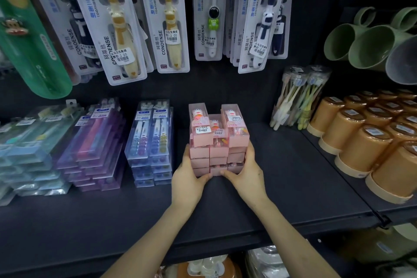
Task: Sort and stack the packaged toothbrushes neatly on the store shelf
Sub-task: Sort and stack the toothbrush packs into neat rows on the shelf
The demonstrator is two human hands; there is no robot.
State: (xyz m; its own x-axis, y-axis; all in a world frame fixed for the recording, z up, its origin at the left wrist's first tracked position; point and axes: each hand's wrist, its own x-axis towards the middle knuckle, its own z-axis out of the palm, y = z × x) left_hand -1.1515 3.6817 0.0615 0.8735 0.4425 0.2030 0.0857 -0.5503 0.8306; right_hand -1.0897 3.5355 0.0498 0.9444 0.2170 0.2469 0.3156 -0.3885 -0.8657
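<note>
A block of pink toothbrush boxes point(218, 136), several layers high and three columns wide, stands on the dark shelf point(282, 178). My left hand point(189, 176) presses against the block's left side and lower front. My right hand point(246, 172) clasps its right side, fingers curled under the front bottom edge. The middle column sits a little lower than the two outer ones. To the left stand a stack of blue twin-pack toothbrushes point(150, 140), a stack of purple packs point(94, 142) and a stack of pale blue-green packs point(29, 149).
Carded toothbrushes point(168, 18) hang above the shelf. Clear tubs of toothbrushes point(295, 97) stand at the right, then rows of orange cups point(370, 140) and green mugs point(370, 40). A green tube pack point(29, 36) hangs at the upper left. More goods lie on the shelf below.
</note>
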